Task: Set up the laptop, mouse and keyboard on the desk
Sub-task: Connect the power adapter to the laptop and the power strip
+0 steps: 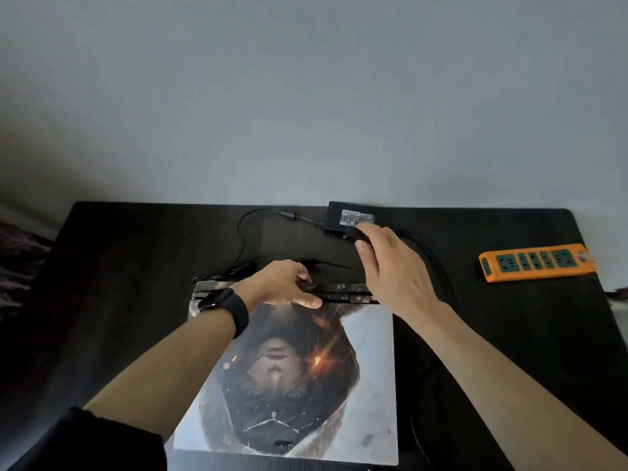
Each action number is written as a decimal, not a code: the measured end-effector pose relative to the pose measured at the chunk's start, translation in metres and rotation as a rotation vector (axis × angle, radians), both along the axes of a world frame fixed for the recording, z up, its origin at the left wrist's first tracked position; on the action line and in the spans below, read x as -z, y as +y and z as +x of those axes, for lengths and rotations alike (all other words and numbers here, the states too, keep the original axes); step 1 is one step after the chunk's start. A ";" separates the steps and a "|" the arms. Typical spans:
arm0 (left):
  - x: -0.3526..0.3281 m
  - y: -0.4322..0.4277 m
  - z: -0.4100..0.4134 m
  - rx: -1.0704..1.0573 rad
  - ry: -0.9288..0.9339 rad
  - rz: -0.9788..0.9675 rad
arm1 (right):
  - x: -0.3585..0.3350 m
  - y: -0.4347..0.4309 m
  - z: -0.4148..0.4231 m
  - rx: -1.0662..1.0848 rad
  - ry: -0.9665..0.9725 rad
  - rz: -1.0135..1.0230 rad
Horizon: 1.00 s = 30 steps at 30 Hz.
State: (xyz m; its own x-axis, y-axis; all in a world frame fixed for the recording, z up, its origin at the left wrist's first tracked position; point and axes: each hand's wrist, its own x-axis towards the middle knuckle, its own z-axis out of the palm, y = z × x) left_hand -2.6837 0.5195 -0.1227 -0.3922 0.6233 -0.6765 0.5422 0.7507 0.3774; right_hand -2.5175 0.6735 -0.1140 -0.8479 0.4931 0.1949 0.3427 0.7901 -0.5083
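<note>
My left hand [282,283], a black watch [226,309] on its wrist, holds the far edge of the closed laptop [306,375]: thumb flat on the lid, fingers curled over the back. My right hand [390,266] reaches just beyond it and pinches a black plug [353,234]. The power adapter [353,215] lies right past those fingertips, its label too small to read. An orange power strip [537,263] sits well to the right on the black bench [119,283].

I see a black watch [224,309] just behind the left hand [282,283], a thin ring [299,267] on one finger, a dark sleeve [102,440] bunched farther back.
</note>
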 end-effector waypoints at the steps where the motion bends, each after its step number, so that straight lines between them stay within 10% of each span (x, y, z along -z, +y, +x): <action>1: -0.011 -0.005 0.001 -0.006 -0.026 0.020 | -0.008 0.000 0.002 -0.018 0.001 0.017; 30: -0.073 -0.064 0.057 -0.175 0.149 0.280 | -0.031 -0.051 0.007 -0.277 -0.151 -0.109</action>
State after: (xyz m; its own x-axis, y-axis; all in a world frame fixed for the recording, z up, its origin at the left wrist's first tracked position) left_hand -2.6270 0.4551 -0.0498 -0.5906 0.6911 -0.4166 0.4792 0.7158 0.5080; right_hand -2.5102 0.6221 -0.0828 -0.9679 0.2508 0.0157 0.2003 0.8076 -0.5547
